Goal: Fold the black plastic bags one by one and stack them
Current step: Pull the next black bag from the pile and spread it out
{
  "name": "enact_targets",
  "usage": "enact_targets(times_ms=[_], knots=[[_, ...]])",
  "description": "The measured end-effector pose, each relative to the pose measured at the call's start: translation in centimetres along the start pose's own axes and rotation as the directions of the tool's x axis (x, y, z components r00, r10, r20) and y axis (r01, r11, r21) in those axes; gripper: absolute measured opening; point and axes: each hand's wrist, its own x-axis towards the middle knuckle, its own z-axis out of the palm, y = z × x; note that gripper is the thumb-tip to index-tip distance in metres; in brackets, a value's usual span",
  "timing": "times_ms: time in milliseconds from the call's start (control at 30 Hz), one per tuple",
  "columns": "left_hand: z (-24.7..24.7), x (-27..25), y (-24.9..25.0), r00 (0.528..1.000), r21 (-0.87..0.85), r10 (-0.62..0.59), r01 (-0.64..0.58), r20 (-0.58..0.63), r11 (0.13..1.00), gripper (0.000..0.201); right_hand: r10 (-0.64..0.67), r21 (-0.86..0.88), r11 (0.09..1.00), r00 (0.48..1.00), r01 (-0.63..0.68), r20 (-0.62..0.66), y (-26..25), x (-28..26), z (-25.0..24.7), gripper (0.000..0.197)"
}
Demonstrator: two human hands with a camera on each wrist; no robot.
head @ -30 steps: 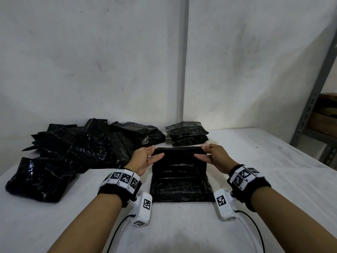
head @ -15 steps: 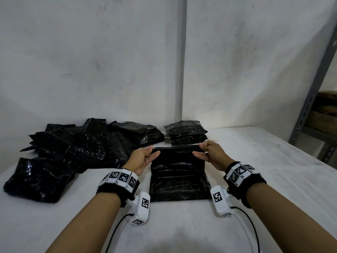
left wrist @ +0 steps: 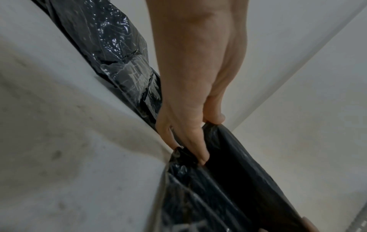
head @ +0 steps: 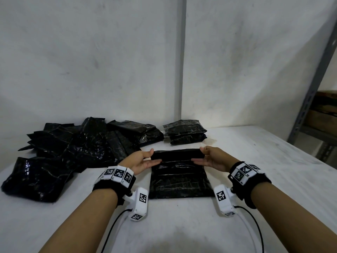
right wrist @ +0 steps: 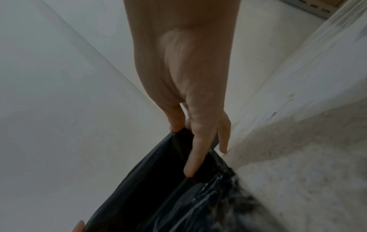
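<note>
**Bag mid-fold, far edge lifted by both hands**

Bag (head: pixel 179 177) lies flat on the desk (head: pixel 255 207), centred between the two forearms; its far edge is raised and turned back toward the person, forming a dark roll across the top; near edge rests on the desk, presumably so the lower half acts as an anchor while the upper half comes over.

Left hand (head: pixel 141 161) pinches the far left corner, thumb on top and fingers under the flap; right hand (head: pixel 214 157) mirrors it at the far right corner; both are clamped on the bag, a matched hold at the corners that likely keeps the fold line straight; wrist views confirm thumb and fingers closing on the plastic from either side.

Stack (head: pixel 185 132) of folded bags sits near the wall beyond the hands, well apart from the work; probably placed there to leave the middle free for folding. Pile (head: pixel 76 147) of loose bags spreads to the left, within reach of the left hand; one lies apart at the near left.

Hard to make out: black on black hides how many layers the flap has; the count in pile and stack cannot be told; fingertips under the flap are hidden in the head view; a shelf frame (head: pixel 313 83) at right is cut off by the edge, its contents dim.
</note>
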Motion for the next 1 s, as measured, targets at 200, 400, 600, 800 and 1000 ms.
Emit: enact_targets(times_ms=[200,400,600,800,1000], knots=[[-0.8,0.5,-0.9,0.999,0.063,0.029,-0.031,0.025,0.998,0.023,0.052,-0.049,0.997,0.999,-0.052,-0.009,0.6,0.8,-0.9,0.017],[-1.1,0.5,-0.9,0.996,0.153,0.075,-0.082,0.053,0.985,0.015,0.049,-0.045,0.998,0.998,-0.051,-0.040,0.4,0.5,-1.2,0.014],[-1.3,0.0,-1.2,0.992,0.277,0.106,-0.121,0.068,0.953,0.023,0.028,-0.217,0.976,0.999,-0.037,-0.042,0.3,0.1,-2.1,0.018],[-1.6,-0.3,-0.6,0.996,0.387,0.060,-0.081,0.067,0.918,0.018,0.019,-0.371,0.928,1.000,-0.025,-0.020,0.1,-0.6,-2.9,0.016],[-2.2,-0.8,-0.4,0.999,0.634,0.028,-0.040,0.028,0.772,0.015,-0.002,-0.354,0.935,1.000,0.004,0.004,-0.2,-1.1,-3.1,0.009]])
